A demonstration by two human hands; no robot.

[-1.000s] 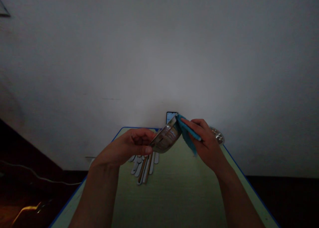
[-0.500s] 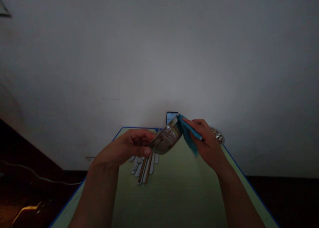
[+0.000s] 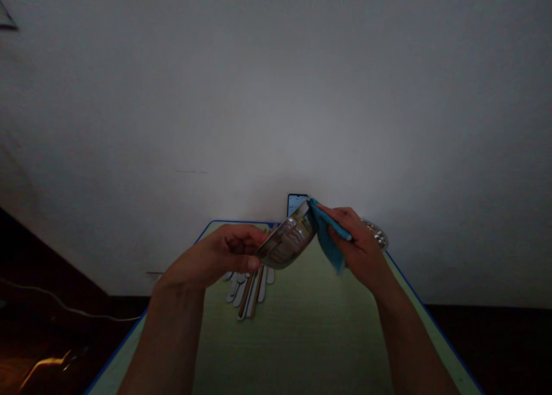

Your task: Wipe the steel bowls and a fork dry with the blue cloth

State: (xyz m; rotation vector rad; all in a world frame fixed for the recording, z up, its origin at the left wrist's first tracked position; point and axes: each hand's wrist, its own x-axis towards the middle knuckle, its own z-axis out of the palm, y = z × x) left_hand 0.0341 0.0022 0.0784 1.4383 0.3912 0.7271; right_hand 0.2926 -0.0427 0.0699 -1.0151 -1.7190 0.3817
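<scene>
My left hand grips a tilted stainless steel bowl by its edge, holding it in the air above the table. The bowl's shiny outer side faces up and toward me. My right hand pinches a blue cloth, which presses against the bowl's far rim and hangs down in a fold. Below my left hand lies a row of several spoons and forks, with wooden-toned handles among them; the hand partly hides their far end.
The table has a pale green top with a blue edge and stands against a white wall. A phone leans upright at the far edge. A round silver dish sits partly behind my right hand. A cable runs along the dark floor at left.
My right hand and the blue cloth have shifted slightly to the right along the bowl's rim. The bowl has tilted a little in my left hand.
</scene>
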